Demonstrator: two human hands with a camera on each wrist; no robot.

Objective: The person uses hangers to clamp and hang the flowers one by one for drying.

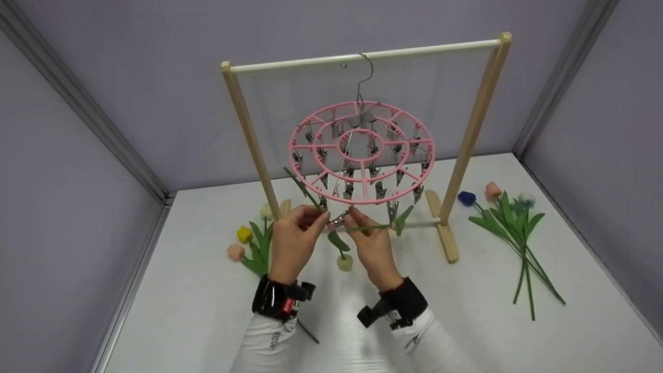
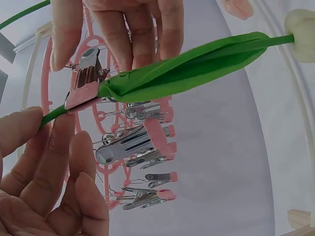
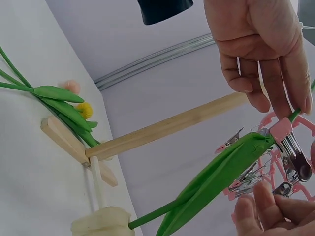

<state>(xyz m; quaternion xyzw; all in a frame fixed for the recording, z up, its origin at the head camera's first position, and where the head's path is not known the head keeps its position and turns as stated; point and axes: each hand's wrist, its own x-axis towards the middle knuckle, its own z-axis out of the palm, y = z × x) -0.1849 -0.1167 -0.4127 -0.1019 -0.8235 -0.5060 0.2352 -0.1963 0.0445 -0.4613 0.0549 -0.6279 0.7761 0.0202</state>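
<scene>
My left hand (image 1: 296, 239) pinches the green stem of a white artificial tulip (image 2: 301, 37) between thumb and fingers, just beside a metal clip (image 2: 86, 78) with pink tips. Those tips sit over the stem below its leaf (image 2: 192, 66). My right hand (image 1: 374, 247) is around the clip's handles; in the left wrist view its thumb and fingers stand apart on either side of them. The clip belongs to a round pink hanger (image 1: 365, 199), which carries several such clips. Another leafy stem (image 1: 369, 228) lies across my right hand, by the front right clip.
The hanger hooks over the white bar (image 1: 440, 49) of a wooden stand (image 1: 476, 124). On the white table (image 1: 207, 321), pink, yellow and pale tulips (image 1: 244, 234) lie at left, partly behind my left hand. Blue, pink and white tulips (image 1: 510, 220) lie at right.
</scene>
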